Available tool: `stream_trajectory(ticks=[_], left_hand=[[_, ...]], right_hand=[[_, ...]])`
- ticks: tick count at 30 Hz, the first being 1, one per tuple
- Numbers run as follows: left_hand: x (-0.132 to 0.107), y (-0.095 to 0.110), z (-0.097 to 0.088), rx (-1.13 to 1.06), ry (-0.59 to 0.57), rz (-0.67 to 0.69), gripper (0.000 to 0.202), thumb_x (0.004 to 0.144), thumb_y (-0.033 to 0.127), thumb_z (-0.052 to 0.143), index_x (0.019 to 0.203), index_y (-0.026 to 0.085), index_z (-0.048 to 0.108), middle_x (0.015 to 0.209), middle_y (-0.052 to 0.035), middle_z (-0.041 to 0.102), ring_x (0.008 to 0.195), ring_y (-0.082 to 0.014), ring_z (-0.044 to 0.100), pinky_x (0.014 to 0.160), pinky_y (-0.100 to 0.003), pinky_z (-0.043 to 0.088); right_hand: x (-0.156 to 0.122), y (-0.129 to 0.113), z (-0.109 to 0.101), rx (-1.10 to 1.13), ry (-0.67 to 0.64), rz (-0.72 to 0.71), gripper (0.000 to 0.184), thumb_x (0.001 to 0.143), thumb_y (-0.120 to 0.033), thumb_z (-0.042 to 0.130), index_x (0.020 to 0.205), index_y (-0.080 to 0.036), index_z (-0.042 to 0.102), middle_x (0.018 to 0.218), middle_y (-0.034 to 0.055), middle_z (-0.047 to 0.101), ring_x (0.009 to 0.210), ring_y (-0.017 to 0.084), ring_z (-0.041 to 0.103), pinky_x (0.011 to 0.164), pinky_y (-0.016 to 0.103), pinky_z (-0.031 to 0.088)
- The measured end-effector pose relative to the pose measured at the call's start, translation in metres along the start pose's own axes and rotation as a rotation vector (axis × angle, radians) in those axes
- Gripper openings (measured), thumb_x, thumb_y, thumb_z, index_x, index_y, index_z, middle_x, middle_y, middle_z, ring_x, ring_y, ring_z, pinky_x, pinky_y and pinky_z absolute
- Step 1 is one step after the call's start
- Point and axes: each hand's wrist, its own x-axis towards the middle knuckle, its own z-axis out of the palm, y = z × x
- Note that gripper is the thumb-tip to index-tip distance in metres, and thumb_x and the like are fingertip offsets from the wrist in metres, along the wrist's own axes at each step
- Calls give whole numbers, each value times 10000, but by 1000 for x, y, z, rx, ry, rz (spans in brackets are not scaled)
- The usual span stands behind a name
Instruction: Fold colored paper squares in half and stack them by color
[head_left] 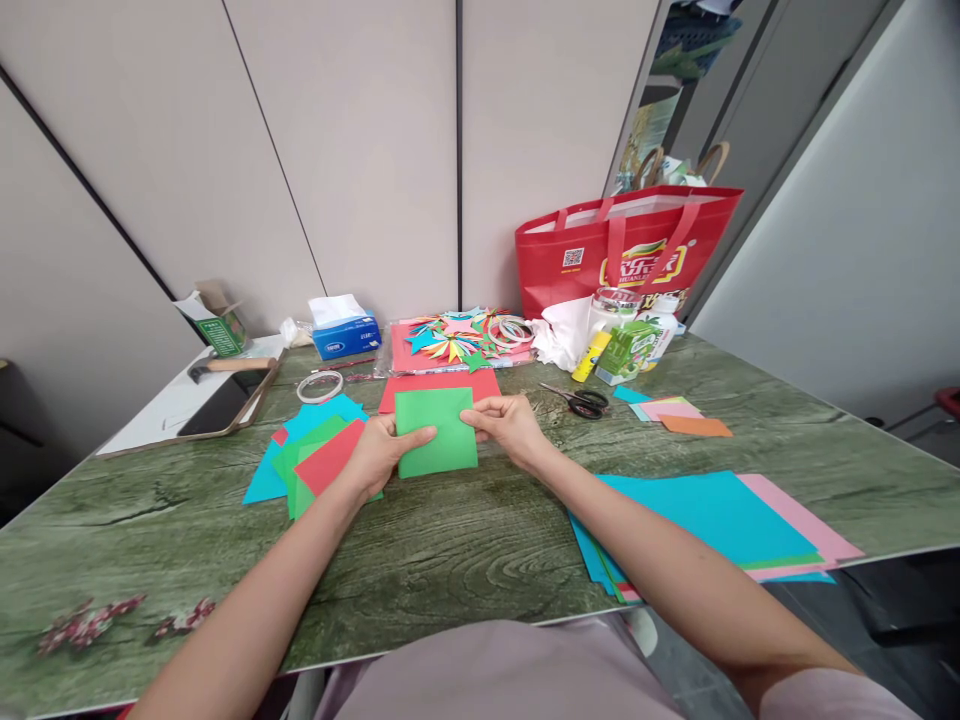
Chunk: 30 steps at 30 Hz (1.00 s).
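Observation:
A square of green paper (438, 436) is held up over the table between both hands. My left hand (379, 450) pinches its left edge, thumb lying on the face toward me. At the upper right edge my right hand (514, 425) grips the same sheet between thumb and fingers. Just behind it a red sheet (480, 383) lies flat. Beside my left hand is a spread of blue, green and red paper pieces (330, 455). Under my right forearm rests a stack of larger sheets with blue paper (697, 510) on top.
Black-handled scissors (586, 402), small coloured strips (694, 425), a glue stick (591, 357) and a red bag (630, 250) are at the right. Behind lie paper stars (457, 335). A tape roll (320, 387), blue tissue box (346, 337) and hammer (232, 366) are at the left.

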Motion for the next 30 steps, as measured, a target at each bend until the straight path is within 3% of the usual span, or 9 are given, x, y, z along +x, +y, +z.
stream_trajectory(ticks=[6,11,14,21,26,30], left_hand=[[-2,10,0,2,-23,-9,367,493,284,783,796,105,678,749,-97,699,652,-218,642,662,-335,496],[0,7,-2,25,40,22,234,499,286,777,589,122,638,545,-43,648,450,-130,554,451,-230,414],[1,4,-3,38,75,46,237,500,292,775,546,128,610,488,-16,611,398,-100,502,399,-204,358],[0,7,-3,25,11,32,236,553,325,747,612,125,635,550,-35,634,453,-118,540,436,-215,399],[-1,12,-7,31,-63,79,259,595,295,727,777,121,667,698,-67,681,605,-168,616,579,-268,478],[1,12,-8,5,-46,76,285,591,295,730,794,106,664,731,-89,685,617,-182,619,613,-299,486]], right_hand=[[4,-1,-4,-13,49,-7,330,424,-404,769,585,-152,629,532,-7,608,466,96,517,448,224,453],[6,-2,-7,-58,53,-48,330,442,-423,757,591,-159,626,534,-10,605,468,100,510,452,238,450],[6,-4,-7,-73,51,-68,335,445,-433,753,590,-160,624,530,-9,601,464,100,506,451,240,452],[7,-6,-10,-80,52,-66,325,447,-424,755,584,-161,623,538,-5,610,465,100,511,450,235,452],[6,-4,-10,-83,6,-57,313,461,-409,753,602,-154,638,553,-3,617,478,95,515,457,224,451],[4,-3,-7,-89,-32,-47,304,478,-405,746,603,-149,641,534,-12,602,470,83,502,456,212,449]])
